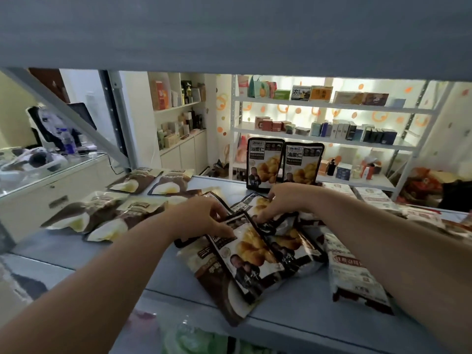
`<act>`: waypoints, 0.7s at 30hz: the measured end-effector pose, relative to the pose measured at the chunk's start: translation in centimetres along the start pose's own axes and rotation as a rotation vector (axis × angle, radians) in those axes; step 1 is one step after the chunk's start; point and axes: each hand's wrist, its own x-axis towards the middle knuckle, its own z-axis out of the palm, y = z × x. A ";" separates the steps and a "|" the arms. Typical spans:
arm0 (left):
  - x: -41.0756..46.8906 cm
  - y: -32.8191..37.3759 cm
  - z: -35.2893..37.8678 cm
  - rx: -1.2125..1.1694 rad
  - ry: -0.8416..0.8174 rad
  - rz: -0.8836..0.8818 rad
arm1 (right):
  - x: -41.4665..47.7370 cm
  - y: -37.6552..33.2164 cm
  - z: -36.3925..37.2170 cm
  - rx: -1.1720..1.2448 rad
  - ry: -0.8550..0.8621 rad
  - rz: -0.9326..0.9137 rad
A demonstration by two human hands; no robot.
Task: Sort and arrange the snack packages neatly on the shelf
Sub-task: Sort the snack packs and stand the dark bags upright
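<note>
Hands meet over the loose black packages (255,249) lying flat at the middle of the shelf (76,254). My left hand (204,218) pinches the top one's edge; my right hand (281,200) curls on another, probably to stand them beside the two upright packages (283,164) behind.

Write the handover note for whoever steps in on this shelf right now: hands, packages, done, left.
Left hand: fingers pinching the top edge of a black chestnut packet in the loose pile at mid shelf.
Right hand: fingers down on another black packet further back in the same pile.
Done: two black packets stand upright side by side at the back edge of the shelf.
Left: the remaining black packets lie overlapped and need standing up; the brown packets lie flat in loose rows on the left; the white-and-red packets lie along the right side, unsorted.
</note>
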 end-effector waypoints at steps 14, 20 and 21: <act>3.2 0.9 -6.9 -0.796 0.026 0.194 | -5.0 1.1 0.6 0.254 0.083 0.297; 7.0 1.2 -10.0 -0.648 0.248 0.240 | -6.5 2.6 0.0 0.582 0.136 0.349; 7.6 1.3 -10.1 -0.596 0.275 0.248 | -6.5 3.1 -0.4 0.654 0.131 0.330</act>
